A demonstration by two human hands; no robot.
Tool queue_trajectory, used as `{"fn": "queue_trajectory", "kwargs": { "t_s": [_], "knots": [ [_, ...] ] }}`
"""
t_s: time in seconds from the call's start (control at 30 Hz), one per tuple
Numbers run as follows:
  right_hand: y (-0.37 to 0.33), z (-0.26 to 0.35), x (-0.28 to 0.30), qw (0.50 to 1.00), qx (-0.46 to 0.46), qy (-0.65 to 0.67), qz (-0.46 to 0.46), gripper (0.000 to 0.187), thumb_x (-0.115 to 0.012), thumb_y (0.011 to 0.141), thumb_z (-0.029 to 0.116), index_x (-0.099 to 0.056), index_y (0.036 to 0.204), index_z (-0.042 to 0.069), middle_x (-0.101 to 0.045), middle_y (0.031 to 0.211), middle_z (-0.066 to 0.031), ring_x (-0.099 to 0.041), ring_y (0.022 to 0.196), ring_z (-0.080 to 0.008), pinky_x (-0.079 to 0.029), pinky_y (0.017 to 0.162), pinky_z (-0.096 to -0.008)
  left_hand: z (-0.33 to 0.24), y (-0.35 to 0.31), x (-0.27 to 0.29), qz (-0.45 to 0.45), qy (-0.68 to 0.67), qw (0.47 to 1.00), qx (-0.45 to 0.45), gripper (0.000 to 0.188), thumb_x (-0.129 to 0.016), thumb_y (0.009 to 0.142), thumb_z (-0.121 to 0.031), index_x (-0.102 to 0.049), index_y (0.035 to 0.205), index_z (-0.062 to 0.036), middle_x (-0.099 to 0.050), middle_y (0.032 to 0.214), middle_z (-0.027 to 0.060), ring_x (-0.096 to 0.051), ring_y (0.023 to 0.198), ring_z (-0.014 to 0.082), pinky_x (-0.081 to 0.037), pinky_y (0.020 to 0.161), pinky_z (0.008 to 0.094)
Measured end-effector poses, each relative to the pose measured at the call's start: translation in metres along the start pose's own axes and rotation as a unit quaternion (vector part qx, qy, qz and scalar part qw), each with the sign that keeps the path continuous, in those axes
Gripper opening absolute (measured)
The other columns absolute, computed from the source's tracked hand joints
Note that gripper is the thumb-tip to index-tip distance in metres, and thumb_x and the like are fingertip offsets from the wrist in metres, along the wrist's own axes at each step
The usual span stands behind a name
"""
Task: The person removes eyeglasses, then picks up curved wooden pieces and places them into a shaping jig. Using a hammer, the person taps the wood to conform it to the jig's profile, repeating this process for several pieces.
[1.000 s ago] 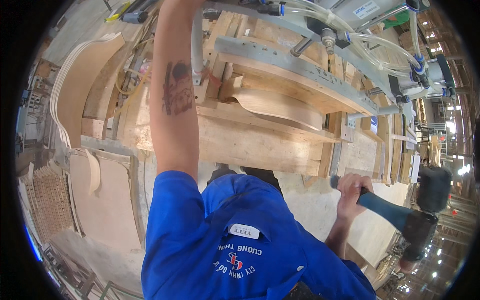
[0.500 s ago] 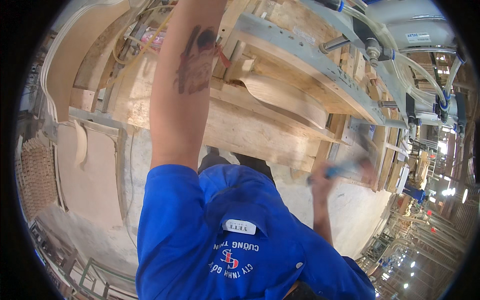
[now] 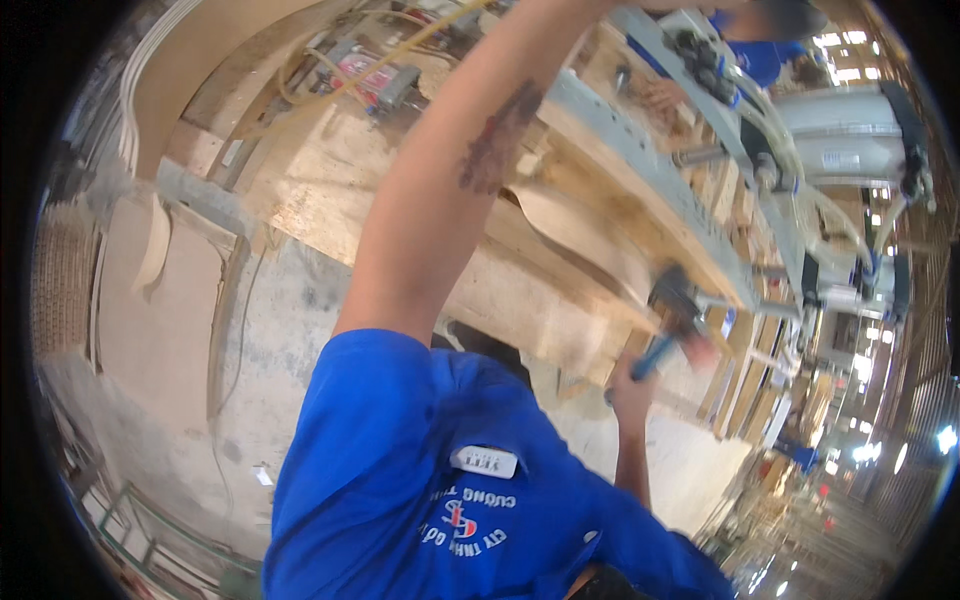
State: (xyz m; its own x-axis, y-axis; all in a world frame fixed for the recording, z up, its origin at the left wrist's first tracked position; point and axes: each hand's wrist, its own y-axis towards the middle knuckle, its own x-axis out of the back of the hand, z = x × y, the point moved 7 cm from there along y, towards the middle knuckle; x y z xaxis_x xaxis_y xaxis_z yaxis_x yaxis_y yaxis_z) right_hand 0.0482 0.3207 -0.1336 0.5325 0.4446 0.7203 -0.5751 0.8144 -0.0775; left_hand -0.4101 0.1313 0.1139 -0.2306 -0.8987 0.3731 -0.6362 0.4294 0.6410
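My right hand (image 3: 630,385) grips the blue handle of a hammer (image 3: 668,318). Its dark head is raised against the lower edge of a curved plywood piece (image 3: 580,225) clamped in a wooden form (image 3: 520,290). My left forearm (image 3: 450,200), with a dark mark on it, reaches up past the form and leaves the picture at the top, so that hand is out of sight. My blue shirt (image 3: 430,480) fills the lower middle.
A grey metal beam (image 3: 640,130) with hoses and a pneumatic cylinder (image 3: 850,120) runs over the form. Another person in blue (image 3: 750,50) works behind it. Bent plywood sheets (image 3: 150,290) lean at the left on the concrete floor (image 3: 280,330). Cables lie at the top left.
My right hand has swung the hammer up and leftward from low at the right to the edge of the curved plywood. My view has tilted and moved closer to the form.
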Motion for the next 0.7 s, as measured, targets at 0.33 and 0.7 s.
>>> {"fn": "queue_trajectory", "kwargs": {
  "t_s": [0.33,0.7],
  "knots": [
    [-0.001,-0.002,0.047,0.917,0.165,0.336,-0.139,0.013,-0.053,0.099,0.011,-0.051,0.088,0.007,-0.048,0.06,-0.0031,-0.049,0.056,-0.0144,-0.042,0.053,-0.0291,0.002,0.0,-0.003,-0.043,-0.058,0.997,-0.015,0.04,-0.075,0.082,-0.035,-0.068,0.094,0.0027,-0.069,0.073,0.0126,-0.065,0.07,0.0196,-0.051,0.067,0.0343],
    [-0.058,0.021,0.014,0.983,0.169,-0.054,0.037,0.028,-0.076,0.082,0.014,-0.056,0.065,0.003,-0.046,0.052,-0.0102,-0.049,0.048,-0.0106,-0.041,0.048,-0.0327,-0.021,-0.01,-0.022,-0.054,-0.106,0.992,0.042,0.015,-0.071,0.09,-0.016,-0.066,0.092,-0.0016,-0.064,0.074,0.0014,-0.059,0.067,0.0063,-0.047,0.059,0.0217]
  ]
}}
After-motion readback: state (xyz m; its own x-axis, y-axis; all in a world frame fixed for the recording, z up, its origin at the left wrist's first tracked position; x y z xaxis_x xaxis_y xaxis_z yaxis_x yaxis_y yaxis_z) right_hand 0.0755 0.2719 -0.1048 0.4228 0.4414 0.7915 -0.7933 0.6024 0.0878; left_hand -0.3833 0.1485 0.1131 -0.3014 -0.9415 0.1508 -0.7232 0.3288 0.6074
